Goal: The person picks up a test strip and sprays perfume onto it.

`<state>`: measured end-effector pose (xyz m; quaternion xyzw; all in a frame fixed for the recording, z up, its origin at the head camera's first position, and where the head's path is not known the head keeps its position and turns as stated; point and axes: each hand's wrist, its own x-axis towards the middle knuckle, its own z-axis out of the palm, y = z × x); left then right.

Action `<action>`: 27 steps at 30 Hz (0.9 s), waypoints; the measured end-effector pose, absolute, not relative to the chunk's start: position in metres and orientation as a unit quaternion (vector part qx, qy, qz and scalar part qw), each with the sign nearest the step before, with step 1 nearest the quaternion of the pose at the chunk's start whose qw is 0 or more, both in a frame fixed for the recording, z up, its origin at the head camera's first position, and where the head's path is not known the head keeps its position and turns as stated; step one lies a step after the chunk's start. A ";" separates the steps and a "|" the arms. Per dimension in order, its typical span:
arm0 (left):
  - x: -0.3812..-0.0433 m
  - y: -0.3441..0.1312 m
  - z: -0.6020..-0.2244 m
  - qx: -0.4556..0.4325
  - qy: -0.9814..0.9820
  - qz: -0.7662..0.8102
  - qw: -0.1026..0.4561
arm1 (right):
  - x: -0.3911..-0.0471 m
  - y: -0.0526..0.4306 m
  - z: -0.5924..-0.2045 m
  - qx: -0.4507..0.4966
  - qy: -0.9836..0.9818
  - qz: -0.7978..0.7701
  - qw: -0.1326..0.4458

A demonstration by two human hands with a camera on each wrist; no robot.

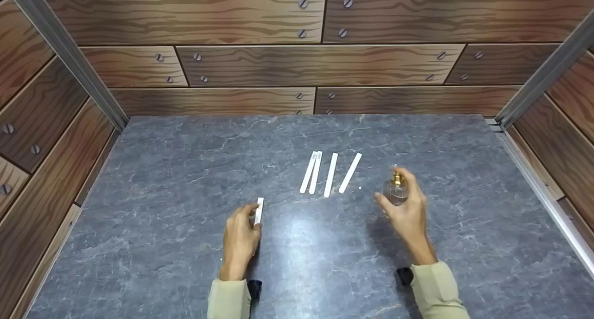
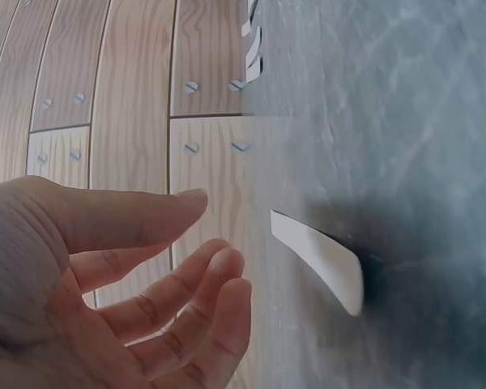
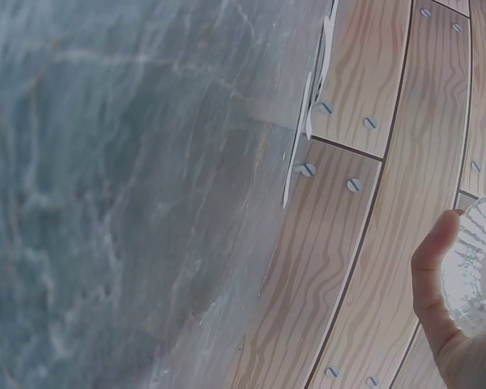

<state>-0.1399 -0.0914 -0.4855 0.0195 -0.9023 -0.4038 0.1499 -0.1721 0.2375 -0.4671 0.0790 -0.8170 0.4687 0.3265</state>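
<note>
My left hand [image 1: 239, 240] hovers beside a single white paper strip [image 1: 259, 211] on the table. In the left wrist view its relaxed fingers [image 2: 186, 308] are bent with space between them and the thumb, and the strip [image 2: 328, 263] lies apart from them on the surface. With my right hand [image 1: 410, 212] I hold a clear glass perfume bottle [image 1: 394, 194] with a gold neck, raised above the table. The index finger rests at the sprayer top. From the right wrist, the thumb [image 3: 431, 284] lies against the bottle's ribbed glass [image 3: 474, 267]; the other fingers are hidden.
Several more white paper strips [image 1: 331, 175] lie fanned out mid-table between the hands. A tiny white speck [image 1: 359, 187] sits right of them. The grey marbled table [image 1: 162, 193] is bounded by wood-patterned walls [image 1: 260, 63] and metal corner posts [image 1: 69, 59].
</note>
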 end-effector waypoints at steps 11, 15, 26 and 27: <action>-0.130 -0.097 -0.492 0.019 -0.921 -0.369 0.120 | -0.173 0.238 -0.468 0.078 -0.813 0.474 0.329; -0.127 -0.096 -0.491 0.025 -0.928 -0.356 0.110 | -0.173 0.239 -0.468 0.085 -0.812 0.472 0.333; -0.126 -0.089 -0.487 0.016 -0.938 -0.328 0.114 | -0.172 0.244 -0.469 0.065 -0.816 0.475 0.323; -0.126 -0.089 -0.487 0.017 -0.938 -0.329 0.112 | -0.172 0.244 -0.469 0.064 -0.817 0.474 0.324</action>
